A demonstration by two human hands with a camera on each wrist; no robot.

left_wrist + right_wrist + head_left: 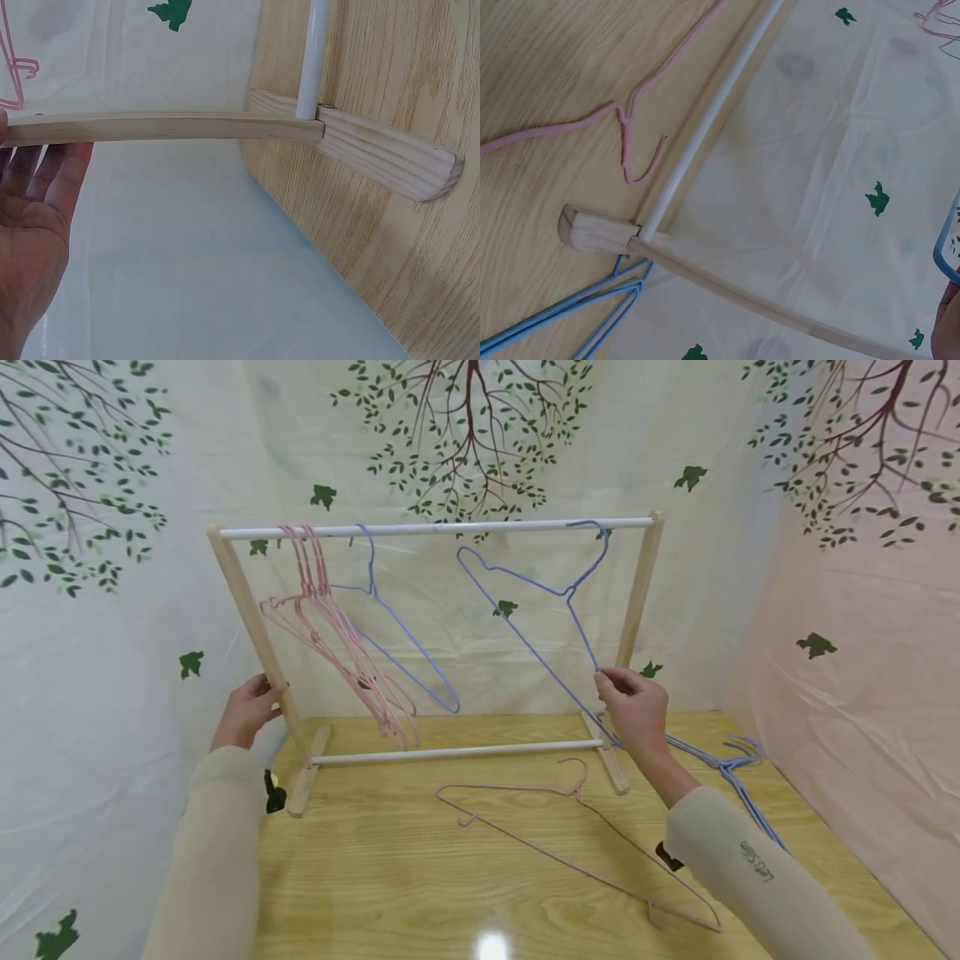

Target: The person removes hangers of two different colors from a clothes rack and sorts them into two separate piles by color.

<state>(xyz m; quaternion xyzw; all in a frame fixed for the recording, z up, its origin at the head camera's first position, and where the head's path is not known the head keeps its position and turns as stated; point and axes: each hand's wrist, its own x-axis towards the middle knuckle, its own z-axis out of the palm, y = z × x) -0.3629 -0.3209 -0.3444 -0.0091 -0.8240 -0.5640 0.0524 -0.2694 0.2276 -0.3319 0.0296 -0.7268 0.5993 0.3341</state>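
Observation:
My left hand (247, 710) grips the left wooden post (251, 610) of a small clothes rack. In the left wrist view the fingers of the left hand (37, 225) lie behind the post. On the right, my right hand (641, 706) pinches a blue clothes hanger (570, 592) by its sloping arm. The hook of that hanger is at the top rail (450, 528), near its right end. Several pink hangers (322, 593) hang close together at the rail's left, with another blue hanger (372, 592) beside them. Only the edge of the right hand (949, 322) shows in its wrist view.
A pink hanger (577, 793) lies flat on the wooden table (360, 877) before the rack. Several blue hangers (726, 766) lie in a stack at the right, partly behind my right arm. A lower white rail (457, 751) joins the rack's feet. A leaf-printed sheet stands behind.

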